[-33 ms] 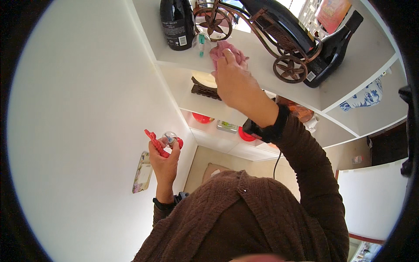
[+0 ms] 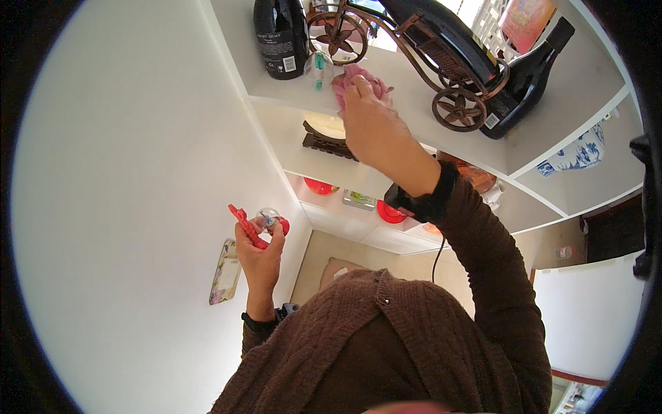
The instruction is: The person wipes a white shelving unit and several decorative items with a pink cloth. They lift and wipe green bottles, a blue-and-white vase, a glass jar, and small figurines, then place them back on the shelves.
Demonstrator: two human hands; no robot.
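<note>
My right hand point(image 2: 374, 124) is closed on a crumpled pink cloth point(image 2: 360, 77), which lies against the white shelf point(image 2: 407, 81) near its front edge. Just left of the cloth stands a small clear object with a green part inside point(image 2: 319, 69). Behind it is the flower-shaped wheel of a bronze-coloured bottle rack point(image 2: 458, 109) shaped like a tricycle, with a dark bottle point(image 2: 441, 38) lying in it. Lower down, beside the white wall, my left hand point(image 2: 260, 259) grips a red ornament with a clear globe point(image 2: 267, 218). Fingers cover part of that ornament, so its full shape is hidden.
A dark bottle point(image 2: 279, 41) stands at the shelf's left end; another dark bottle point(image 2: 529, 83) leans at the right. Below are a dark carved stand point(image 2: 327, 143) and red objects point(image 2: 391, 212). A blue-and-white vase point(image 2: 576, 153) sits in the right compartment. The wall carries a switch plate point(image 2: 225, 272).
</note>
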